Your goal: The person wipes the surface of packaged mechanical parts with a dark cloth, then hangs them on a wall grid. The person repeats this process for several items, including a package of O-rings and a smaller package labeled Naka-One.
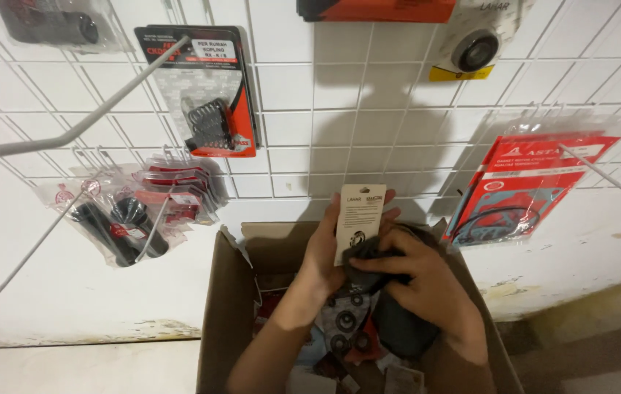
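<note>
Above the open cardboard box (217, 306), both hands meet in front of the wire grid wall (288, 109). The left hand (328, 252) grips a carded packet (359, 219) upright, long axis vertical, its card top toward the wall. The right hand (427, 281) closes on the packet's dark lower part, just beside the left. The box holds more packets with dark rings.

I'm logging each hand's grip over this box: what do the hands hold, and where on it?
Both hands hold one carded packet above the cardboard box: the left hand grips the card's left edge, the right hand pinches its dark lower end.
</note>
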